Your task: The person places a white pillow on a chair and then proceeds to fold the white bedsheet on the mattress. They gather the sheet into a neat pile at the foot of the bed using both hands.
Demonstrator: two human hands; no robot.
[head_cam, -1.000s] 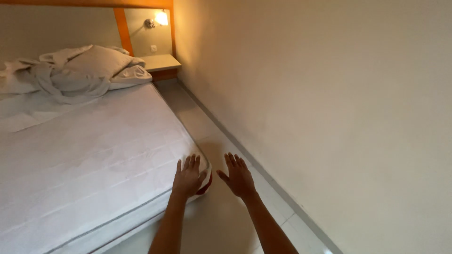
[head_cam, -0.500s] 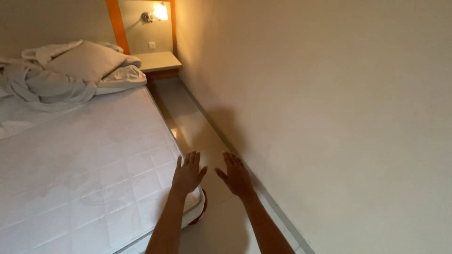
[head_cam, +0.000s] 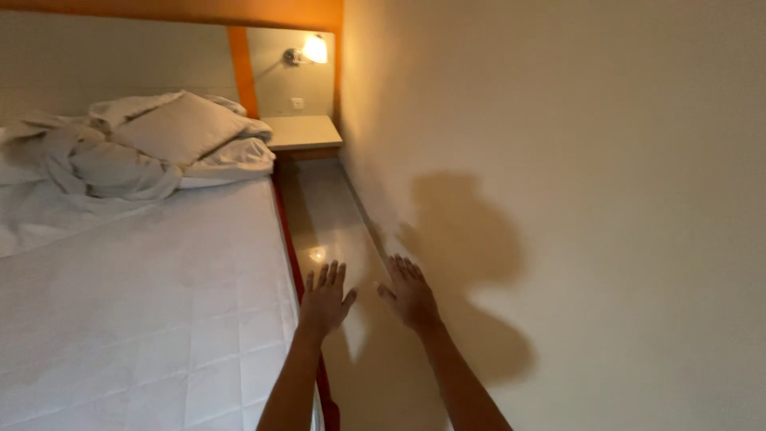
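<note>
The 2 hands are spread flat and hold nothing. The left hand point(head_cam: 325, 299) is nearer the mattress point(head_cam: 144, 303), right over its long red edge (it runs away toward the pillows point(head_cam: 179, 132)). The right hand point(head_cam: 411, 294) hangs over the floor point(head_cam: 335, 231).

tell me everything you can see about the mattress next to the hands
The mattress is white with a quilted, stitched-square cover, bare of any sheet over most of its top. It lies flat on a bed base with a red edge along its right side, beside the narrow floor strip. Crumpled white bedding and pillows are heaped at its head end. The left hand, fingers spread, hovers over its right edge; contact cannot be told.
</note>
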